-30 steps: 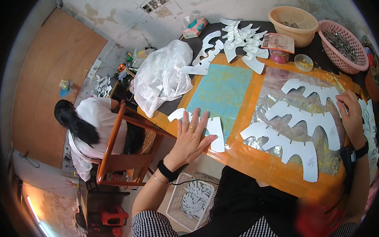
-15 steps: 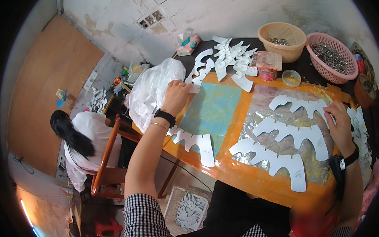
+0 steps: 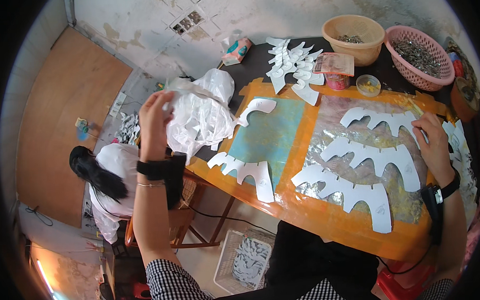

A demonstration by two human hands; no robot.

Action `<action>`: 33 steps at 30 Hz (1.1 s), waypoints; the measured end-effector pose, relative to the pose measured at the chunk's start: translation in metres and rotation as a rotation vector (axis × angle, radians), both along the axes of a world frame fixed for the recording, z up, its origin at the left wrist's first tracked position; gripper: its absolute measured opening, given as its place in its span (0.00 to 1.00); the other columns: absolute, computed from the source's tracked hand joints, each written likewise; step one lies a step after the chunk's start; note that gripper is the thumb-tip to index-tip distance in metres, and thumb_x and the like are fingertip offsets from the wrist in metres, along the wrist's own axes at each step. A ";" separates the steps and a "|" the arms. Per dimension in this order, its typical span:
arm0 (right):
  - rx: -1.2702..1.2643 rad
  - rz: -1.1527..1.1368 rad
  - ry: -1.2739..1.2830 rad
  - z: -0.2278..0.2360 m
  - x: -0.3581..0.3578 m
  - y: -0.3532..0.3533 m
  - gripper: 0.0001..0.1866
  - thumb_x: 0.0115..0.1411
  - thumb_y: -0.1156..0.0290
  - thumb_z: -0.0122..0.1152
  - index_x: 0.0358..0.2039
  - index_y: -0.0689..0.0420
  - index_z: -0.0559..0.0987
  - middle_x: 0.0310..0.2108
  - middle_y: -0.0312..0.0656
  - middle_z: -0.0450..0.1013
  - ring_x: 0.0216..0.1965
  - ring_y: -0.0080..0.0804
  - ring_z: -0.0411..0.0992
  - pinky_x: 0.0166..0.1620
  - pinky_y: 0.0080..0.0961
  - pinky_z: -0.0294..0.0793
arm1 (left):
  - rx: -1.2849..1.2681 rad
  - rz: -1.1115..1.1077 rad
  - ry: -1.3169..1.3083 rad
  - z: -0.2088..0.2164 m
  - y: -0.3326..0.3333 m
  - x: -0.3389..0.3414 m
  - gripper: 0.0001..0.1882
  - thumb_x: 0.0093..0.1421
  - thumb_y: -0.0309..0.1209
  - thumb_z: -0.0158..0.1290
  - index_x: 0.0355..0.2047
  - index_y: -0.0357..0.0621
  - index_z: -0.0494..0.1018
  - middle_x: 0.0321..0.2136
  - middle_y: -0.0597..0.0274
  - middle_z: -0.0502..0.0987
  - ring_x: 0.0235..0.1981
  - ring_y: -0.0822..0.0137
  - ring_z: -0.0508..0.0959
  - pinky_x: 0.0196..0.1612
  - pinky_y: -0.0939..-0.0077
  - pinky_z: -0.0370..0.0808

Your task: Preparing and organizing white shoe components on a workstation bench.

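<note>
My left hand [image 3: 155, 118] is raised over the table's left side, its fingers closed on a curved white cut-out piece [image 3: 191, 89] smeared by motion. Below and right of it, one white cut-out [image 3: 259, 105] lies on the blue-green sheet's upper left corner. A toothed white cut-out [image 3: 246, 172] rests at the sheet's lower edge. My right hand [image 3: 432, 138] pinches what looks like a thin yellowish stick [image 3: 416, 108], beside the end of the uppermost of three arched white cut-outs [image 3: 379, 121] on the plastic-covered right side.
At the back are a heap of white pieces [image 3: 292, 66], a tissue pack [image 3: 236, 51], a beige basin [image 3: 355, 32] and a pink basket [image 3: 414, 59] with metal parts, and a small tub [image 3: 368, 85]. A white plastic bag [image 3: 210, 116] lies left. Another person [image 3: 111, 175] sits beyond it.
My left hand has lifted a white cut-out from the sheet's upper left and swung it left, over the plastic bag. My right hand has shifted slightly away from me.
</note>
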State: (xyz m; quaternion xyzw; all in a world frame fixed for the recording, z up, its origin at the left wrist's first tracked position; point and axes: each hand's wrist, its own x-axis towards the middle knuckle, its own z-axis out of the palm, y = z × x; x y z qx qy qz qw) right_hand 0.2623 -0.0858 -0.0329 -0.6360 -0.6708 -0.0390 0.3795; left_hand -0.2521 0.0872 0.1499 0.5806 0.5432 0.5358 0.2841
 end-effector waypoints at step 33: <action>0.012 -0.008 0.030 -0.001 -0.001 0.001 0.06 0.53 0.83 0.59 0.33 0.66 0.75 0.34 0.49 0.69 0.38 0.47 0.70 0.42 0.33 0.69 | -0.216 -0.271 1.201 -0.127 0.062 0.046 0.24 0.54 0.39 0.61 0.46 0.35 0.72 0.36 0.49 0.78 0.31 0.59 0.81 0.36 0.66 0.77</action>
